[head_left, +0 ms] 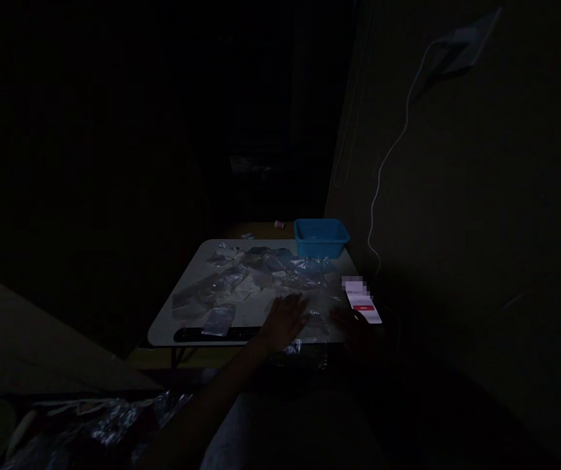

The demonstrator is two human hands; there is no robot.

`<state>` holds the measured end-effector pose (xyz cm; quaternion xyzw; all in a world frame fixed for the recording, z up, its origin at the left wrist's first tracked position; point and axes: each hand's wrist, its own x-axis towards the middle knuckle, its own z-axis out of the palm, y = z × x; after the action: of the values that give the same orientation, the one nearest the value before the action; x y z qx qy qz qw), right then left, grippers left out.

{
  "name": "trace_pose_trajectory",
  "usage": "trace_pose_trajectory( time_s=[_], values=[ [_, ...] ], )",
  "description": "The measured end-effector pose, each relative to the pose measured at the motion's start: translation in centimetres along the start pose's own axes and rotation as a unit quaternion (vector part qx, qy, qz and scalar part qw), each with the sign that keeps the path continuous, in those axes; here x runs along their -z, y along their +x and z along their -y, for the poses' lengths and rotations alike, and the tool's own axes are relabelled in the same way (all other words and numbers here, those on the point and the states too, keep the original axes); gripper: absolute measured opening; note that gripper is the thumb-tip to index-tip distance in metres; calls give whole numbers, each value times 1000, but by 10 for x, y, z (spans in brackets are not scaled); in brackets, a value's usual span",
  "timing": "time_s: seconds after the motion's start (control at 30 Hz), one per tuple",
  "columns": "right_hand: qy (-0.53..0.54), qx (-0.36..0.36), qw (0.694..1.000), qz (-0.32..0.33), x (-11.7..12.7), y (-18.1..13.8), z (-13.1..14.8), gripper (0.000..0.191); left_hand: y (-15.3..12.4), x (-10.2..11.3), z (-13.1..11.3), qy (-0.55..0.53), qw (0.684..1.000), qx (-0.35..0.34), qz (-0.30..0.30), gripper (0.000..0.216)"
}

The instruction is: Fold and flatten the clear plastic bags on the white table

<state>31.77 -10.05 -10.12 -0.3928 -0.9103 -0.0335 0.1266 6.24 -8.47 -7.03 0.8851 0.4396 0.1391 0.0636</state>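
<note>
Low light covers the scene. My left hand point(286, 320) lies flat, fingers stretched forward, at the near edge of a white table point(167, 326). Under and beside it spreads a clear plastic bag point(316, 321), part of which hangs over the edge. Close to the bag's right side is my right hand point(346, 321), deep in shadow; its fingers seem stretched out and I see nothing held in them. Beyond both hands, several crumpled clear plastic bags point(246, 277) cover much of the tabletop. A smaller flat bag point(220, 320) rests left of my left hand.
A blue plastic basin point(322, 248) stands at the table's back right corner. Right of my right hand lies a lit phone point(363, 307). A white cable point(378, 176) runs down the right wall. More shiny plastic point(114, 421) is heaped at lower left.
</note>
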Motion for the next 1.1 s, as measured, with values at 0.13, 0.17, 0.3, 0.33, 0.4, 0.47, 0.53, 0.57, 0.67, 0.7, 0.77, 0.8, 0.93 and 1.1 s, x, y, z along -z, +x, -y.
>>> trace_pose_trajectory(
  time_s=[0.13, 0.17, 0.3, 0.33, 0.4, 0.47, 0.53, 0.57, 0.67, 0.7, 0.77, 0.8, 0.93, 1.1],
  values=[
    [11, 18, 1000, 3, -7, -7, 26, 62, -19, 14, 16, -51, 998, -6, -39, 47],
    [13, 17, 1000, 4, -9, -5, 32, 62, -26, 17, 22, -58, 998, -6, -39, 47],
    [25, -8, 1000, -1, -17, 10, 42, 61, -55, 18, 40, -59, 998, -19, -25, 59],
    [32, -12, 999, -5, -19, 13, 41, 60, -61, 16, 42, -56, 998, -26, -20, 61],
    [51, -12, 999, -14, -22, 17, 39, 55, -72, 11, 43, -40, 998, -38, -10, 66],
    [74, -12, 997, -34, -24, 18, 36, 42, -78, 6, 41, -15, 999, -42, -5, 68],
    [104, -15, 992, -62, -25, 18, 34, 33, -79, 0, 38, 3, 999, -40, -11, 63],
    [121, -17, 989, -77, -25, 18, 33, 31, -78, -2, 36, 4, 999, -38, -20, 58],
    [172, -33, 977, -119, -26, 16, 31, 28, -71, -9, 34, -24, 998, -29, -58, 37],
    [187, -42, 973, -128, -27, 15, 31, 27, -68, -10, 33, -40, 996, -26, -70, 32],
    [216, -69, 965, -135, -27, 14, 29, 26, -64, -12, 32, -78, 993, -26, -90, 29],
    [230, -83, 960, -134, -27, 13, 29, 25, -63, -13, 32, -96, 990, -28, -98, 29],
    [280, -121, 945, -121, -22, 13, 30, 24, -61, -13, 28, -170, 979, -32, -112, 28],
    [296, -153, 936, -113, -19, 15, 34, 22, -61, -12, 26, -218, 970, -14, -107, 28]
  ],
)
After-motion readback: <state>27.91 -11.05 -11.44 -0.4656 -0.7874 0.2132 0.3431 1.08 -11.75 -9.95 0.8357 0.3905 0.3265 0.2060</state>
